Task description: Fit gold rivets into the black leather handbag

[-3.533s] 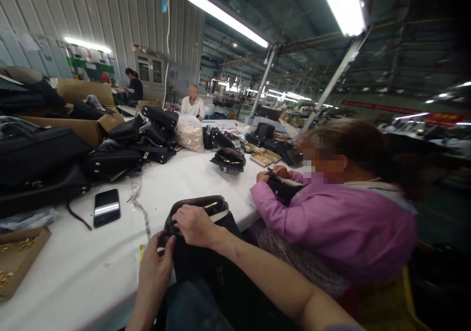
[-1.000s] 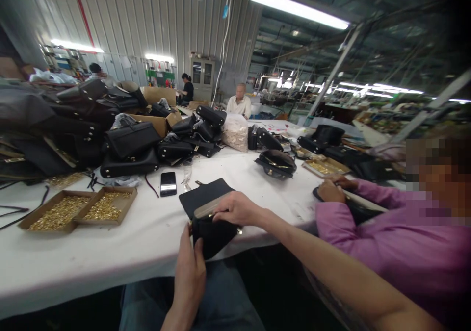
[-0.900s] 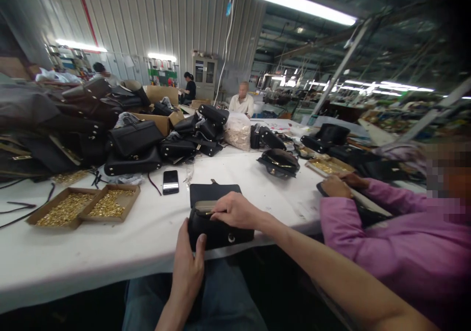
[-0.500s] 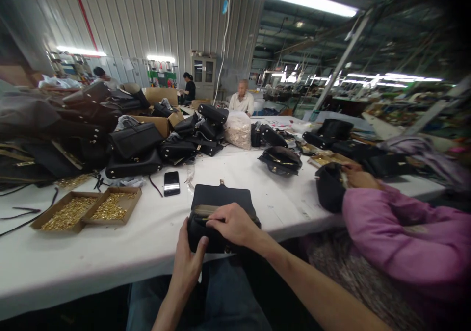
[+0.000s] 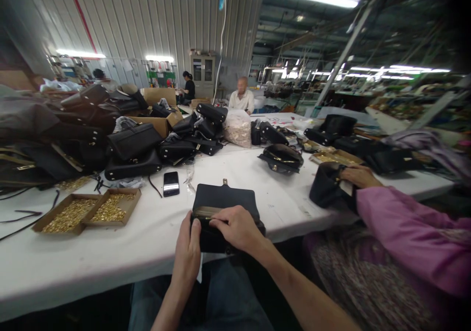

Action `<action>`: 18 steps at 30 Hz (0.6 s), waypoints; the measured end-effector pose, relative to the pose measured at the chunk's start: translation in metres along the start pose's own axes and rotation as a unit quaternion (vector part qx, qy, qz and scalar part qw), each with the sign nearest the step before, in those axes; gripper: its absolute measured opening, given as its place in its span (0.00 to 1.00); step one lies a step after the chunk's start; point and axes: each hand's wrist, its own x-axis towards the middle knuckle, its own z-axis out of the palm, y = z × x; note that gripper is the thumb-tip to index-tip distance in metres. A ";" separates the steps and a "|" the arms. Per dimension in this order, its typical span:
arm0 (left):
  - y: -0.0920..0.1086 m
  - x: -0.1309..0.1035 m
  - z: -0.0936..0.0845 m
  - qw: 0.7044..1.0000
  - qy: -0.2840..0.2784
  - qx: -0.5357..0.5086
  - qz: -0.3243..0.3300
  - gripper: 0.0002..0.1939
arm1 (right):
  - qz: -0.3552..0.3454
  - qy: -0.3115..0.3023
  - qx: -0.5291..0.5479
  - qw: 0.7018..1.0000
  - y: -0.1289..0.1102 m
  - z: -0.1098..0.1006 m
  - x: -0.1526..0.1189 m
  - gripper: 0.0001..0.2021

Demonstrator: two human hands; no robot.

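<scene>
A black handbag (image 5: pixel 225 197) lies at the table's front edge with its flap folded back and its zipped mouth facing up. My left hand (image 5: pixel 189 245) grips the bag's left side, the thumb over the near edge and the fingers mostly behind it. Over the bag's mouth, my right hand (image 5: pixel 235 225) pinches something small at the zip line, perhaps the zip pull; it is too small to name. A metal clasp piece (image 5: pixel 224 181) stands out from the flap's far edge.
Two cardboard trays (image 5: pixel 83 229) of gold hardware and a phone (image 5: pixel 171 184) lie to the left. Black bags (image 5: pixel 134 142) are heaped behind. At the right, a co-worker's hand (image 5: pixel 360 176) holds another black bag (image 5: pixel 324 186). A plastic sack (image 5: pixel 237 129) stands further back.
My left thumb has moved up onto the bag's near left edge. The bag and my right hand have shifted slightly right. The co-worker's bag has tilted and moved a little left.
</scene>
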 end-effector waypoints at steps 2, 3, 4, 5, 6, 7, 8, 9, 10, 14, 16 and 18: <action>-0.001 -0.001 0.000 1.000 -0.006 0.005 0.000 0.34 | 0.016 0.005 0.007 1.000 0.000 0.001 -0.001 0.13; -0.002 -0.001 0.000 1.000 -0.006 0.005 0.003 0.34 | 0.021 0.009 0.013 1.000 0.000 0.001 -0.001 0.13; -0.003 -0.001 -0.001 1.000 -0.005 0.003 0.008 0.34 | 0.024 0.013 0.022 0.999 0.001 0.002 -0.001 0.13; -0.004 -0.001 -0.001 1.000 -0.003 0.001 0.011 0.33 | 0.023 0.016 0.033 0.999 0.001 0.002 -0.001 0.12; -0.004 -0.001 -0.001 1.000 -0.001 -0.002 0.012 0.33 | 0.020 0.018 0.046 0.999 0.001 0.003 -0.001 0.12; -0.005 0.000 -0.001 1.000 0.000 -0.003 0.011 0.33 | 0.016 0.021 0.060 0.998 0.001 0.003 -0.001 0.11; -0.005 0.000 -0.002 1.000 -0.001 -0.003 0.011 0.33 | 0.012 0.023 0.073 0.997 0.002 0.003 -0.001 0.10; -0.005 0.000 -0.001 1.000 -0.003 -0.003 0.010 0.33 | 0.009 0.026 0.084 0.996 0.002 0.003 -0.001 0.10; -0.006 0.001 -0.001 1.000 -0.006 -0.004 0.009 0.33 | 0.008 0.030 0.092 0.995 0.002 0.003 -0.001 0.09; -0.011 -0.001 0.000 1.000 -0.012 -0.021 0.010 0.34 | -0.002 0.043 0.104 0.994 0.000 0.007 0.000 0.08; -0.015 -0.002 0.001 0.999 -0.017 -0.026 0.009 0.35 | -0.014 0.052 0.111 0.992 -0.001 0.010 0.001 0.08; -0.021 -0.002 0.000 0.999 -0.027 -0.028 0.011 0.35 | -0.024 0.061 0.117 0.991 -0.002 0.013 0.003 0.07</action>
